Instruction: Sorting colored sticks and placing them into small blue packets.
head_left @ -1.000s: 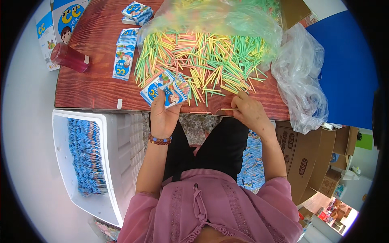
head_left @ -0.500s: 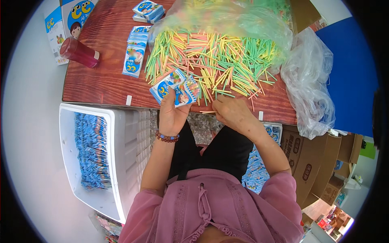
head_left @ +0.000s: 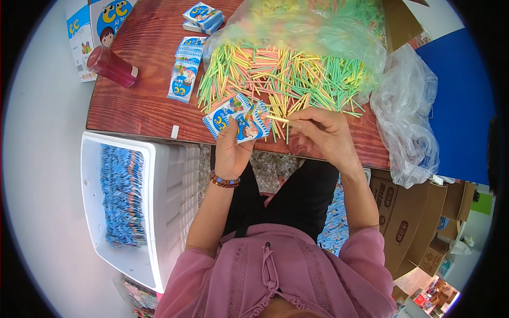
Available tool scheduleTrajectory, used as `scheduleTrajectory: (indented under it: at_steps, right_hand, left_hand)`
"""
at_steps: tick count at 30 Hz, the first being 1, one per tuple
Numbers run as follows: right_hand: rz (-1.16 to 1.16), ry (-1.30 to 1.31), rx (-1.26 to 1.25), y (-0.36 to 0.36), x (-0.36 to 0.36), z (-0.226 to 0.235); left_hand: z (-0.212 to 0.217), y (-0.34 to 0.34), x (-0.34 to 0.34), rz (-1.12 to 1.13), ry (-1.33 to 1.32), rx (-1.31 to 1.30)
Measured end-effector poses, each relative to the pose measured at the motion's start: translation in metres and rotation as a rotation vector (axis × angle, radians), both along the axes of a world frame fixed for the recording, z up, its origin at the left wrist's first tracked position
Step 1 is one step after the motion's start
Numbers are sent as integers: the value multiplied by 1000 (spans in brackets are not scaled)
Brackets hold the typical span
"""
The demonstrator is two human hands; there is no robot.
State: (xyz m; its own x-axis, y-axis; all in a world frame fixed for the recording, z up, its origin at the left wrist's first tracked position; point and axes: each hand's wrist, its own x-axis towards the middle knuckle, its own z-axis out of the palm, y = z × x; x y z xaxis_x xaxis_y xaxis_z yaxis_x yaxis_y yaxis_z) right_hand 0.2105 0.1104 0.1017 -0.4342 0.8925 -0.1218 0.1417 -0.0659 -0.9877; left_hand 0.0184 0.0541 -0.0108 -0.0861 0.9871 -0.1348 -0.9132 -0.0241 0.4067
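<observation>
Yellow stick [head_left: 278,120], frame centre: right hand [head_left: 330,139] is pinching its end, ideally keeping it straight toward blue-and-white sachets [head_left: 253,125] left hand [head_left: 233,152] is gripping.

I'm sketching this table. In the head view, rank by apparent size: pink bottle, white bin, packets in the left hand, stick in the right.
1. White bin
2. Packets in the left hand
3. Pink bottle
4. Stick in the right hand
Nearness may enlarge the held packets.
</observation>
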Motion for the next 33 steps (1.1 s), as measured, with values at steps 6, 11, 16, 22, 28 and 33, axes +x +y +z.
scheduleTrajectory:
  at_steps: [6,11,16,22,28,33]
  right_hand:
    - [136,-130,-15,10,0,8]
    - [314,-309,27,26,-25,31]
    - [350,-260,177,35,-42,10]
    - [97,-202,279,12,-43,1]
    - [55,101,134,1,-64,-27]
    - [-23,102,335,2,-79,-12]
  left_hand:
    - [2,0,3,42,3,-82]
    - [-4,-2,3,44,59,-102]
    - [-1,1,3,41,-6,-86]
    - [1,1,2,81,-83,-82]
    - [4,-3,1,94,-97,22]
    - [4,-11,-18,265,153,140]
